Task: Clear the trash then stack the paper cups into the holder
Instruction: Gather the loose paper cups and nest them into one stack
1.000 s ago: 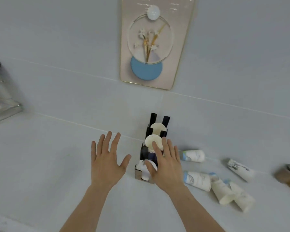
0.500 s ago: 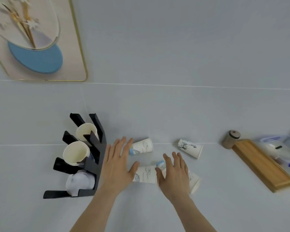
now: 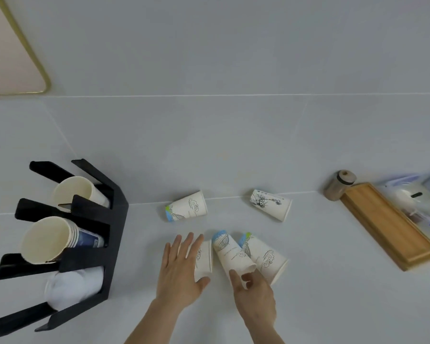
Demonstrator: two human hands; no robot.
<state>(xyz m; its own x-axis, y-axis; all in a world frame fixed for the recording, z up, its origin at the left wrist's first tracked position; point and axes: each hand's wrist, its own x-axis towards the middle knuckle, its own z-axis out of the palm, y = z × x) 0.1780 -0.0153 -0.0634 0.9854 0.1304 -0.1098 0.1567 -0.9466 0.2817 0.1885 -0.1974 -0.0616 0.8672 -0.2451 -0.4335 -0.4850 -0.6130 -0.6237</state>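
Observation:
Several printed paper cups lie on their sides on the white counter. My left hand [image 3: 181,271] rests flat, fingers spread, over one cup [image 3: 205,259]. My right hand [image 3: 253,294] has its thumb and fingers at the open rim of the middle cup [image 3: 231,254]; whether it grips the cup I cannot tell. A third cup [image 3: 265,259] lies touching it on the right. Two more cups [image 3: 188,206] [image 3: 271,204] lie farther back by the wall. The black cup holder [image 3: 97,224] stands at the left with a cup stack [image 3: 50,239] and another cup [image 3: 76,192] in it.
A wooden tray [image 3: 385,224] lies at the right with a small brown jar [image 3: 339,184] at its far end and clear plastic containers [image 3: 417,202] beyond it. White lids [image 3: 70,286] sit in the holder's lowest slot. A gold-framed picture [image 3: 15,50] leans against the wall, top left.
The view swung right from the holder to the loose cups. Both hands moved from the holder to the cups and now touch two of them.

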